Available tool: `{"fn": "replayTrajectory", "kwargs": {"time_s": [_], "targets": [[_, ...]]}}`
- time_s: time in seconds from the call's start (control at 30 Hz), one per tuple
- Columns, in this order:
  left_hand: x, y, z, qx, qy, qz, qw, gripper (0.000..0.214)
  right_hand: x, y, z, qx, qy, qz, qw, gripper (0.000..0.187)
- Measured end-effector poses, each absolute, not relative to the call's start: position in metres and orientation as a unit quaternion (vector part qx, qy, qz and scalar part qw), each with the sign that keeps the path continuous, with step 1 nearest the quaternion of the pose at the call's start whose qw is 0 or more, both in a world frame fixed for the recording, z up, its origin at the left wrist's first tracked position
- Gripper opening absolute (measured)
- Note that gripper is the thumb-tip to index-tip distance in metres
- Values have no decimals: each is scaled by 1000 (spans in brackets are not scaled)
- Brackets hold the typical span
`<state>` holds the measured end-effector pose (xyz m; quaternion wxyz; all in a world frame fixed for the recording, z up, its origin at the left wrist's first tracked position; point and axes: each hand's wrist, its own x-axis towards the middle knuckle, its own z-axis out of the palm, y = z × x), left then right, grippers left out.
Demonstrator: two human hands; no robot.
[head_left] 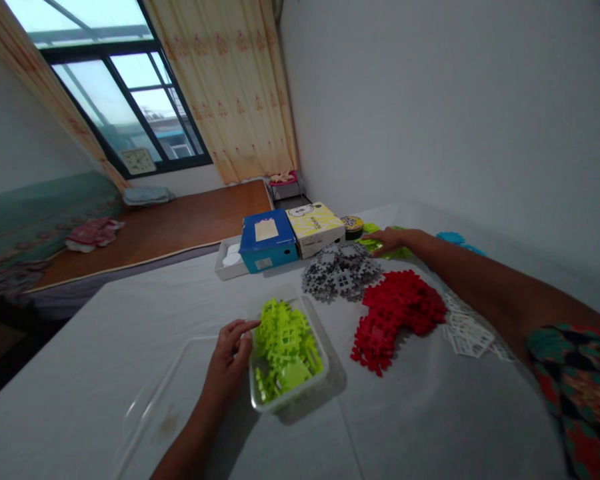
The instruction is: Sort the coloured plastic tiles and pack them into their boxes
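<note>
A clear plastic container (pixel 325 347) holds a heap of lime-green interlocking plastic pieces (pixel 287 340). At its left side is my left hand (pixel 233 343), index finger stretched over the rim onto the pieces and the other fingers loosely bent. My right arm reaches far across the table, and my right hand (pixel 389 240) rests over a second lime-green pile (pixel 403 252). Its thumb and fingers look apart, though the fingertips are partly hidden among those pieces. Grey pieces (pixel 340 270) and red pieces (pixel 400 310) lie in piles between the container and my right arm.
White pieces (pixel 470 330) lie under my right forearm, blue ones (pixel 457 241) beyond it. A transparent lid (pixel 167 380) lies left of the container. Behind stand a white tray (pixel 225 267), a blue box (pixel 267 240), a yellow-white box (pixel 315 227) and a round tin (pixel 352 227).
</note>
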<state>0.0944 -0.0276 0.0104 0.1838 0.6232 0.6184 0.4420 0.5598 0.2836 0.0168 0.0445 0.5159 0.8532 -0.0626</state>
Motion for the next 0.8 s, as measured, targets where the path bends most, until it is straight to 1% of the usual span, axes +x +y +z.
{"fn": "replayTrajectory", "kwargs": {"time_s": [0.1, 0.3, 0.4, 0.5, 0.67, 0.8], "targets": [[93, -27, 9, 623, 617, 443, 186, 37, 558, 277, 9, 515, 856, -20, 38, 71], [92, -26, 6, 622, 616, 448, 184, 38, 554, 266, 2, 546, 837, 23, -29, 56], [93, -27, 7, 621, 615, 450, 185, 38, 551, 265, 3, 560, 827, 38, -31, 46], [94, -27, 7, 620, 613, 454, 183, 38, 548, 263, 4, 575, 815, 61, -30, 43], [95, -27, 8, 623, 611, 452, 186, 37, 552, 257, 3, 621, 777, 85, -61, 35], [95, -26, 7, 624, 606, 455, 192, 37, 563, 257, 16, 651, 748, 98, -83, 37]]}}
